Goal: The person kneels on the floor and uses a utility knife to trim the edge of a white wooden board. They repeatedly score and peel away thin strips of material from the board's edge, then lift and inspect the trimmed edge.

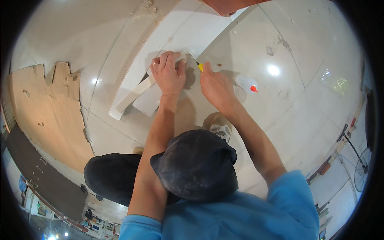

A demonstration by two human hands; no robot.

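My right hand (pixel 217 86) is closed around a yellow-handled tool (pixel 200 67). Its thin front end points up and left toward the work under my left hand; its exact kind is hard to make out. My left hand (pixel 169 74), with a ring on one finger, presses bent fingers onto a narrow white strip (pixel 135 94). That strip lies slantwise over a long white board (pixel 176 26) on the floor. Beside it a short white piece (pixel 147 102) sticks out below my left wrist. To the right of my right hand lies a whitish bottle (pixel 243 81) with a red tip.
A torn sheet of brown cardboard (pixel 52 112) covers the floor at the left. A reddish-brown panel (pixel 226 5) reaches in at the top. Along the right rim are cables (pixel 354 150) and tools. My knee (pixel 110 176) and shoe (pixel 221 130) are close to the work.
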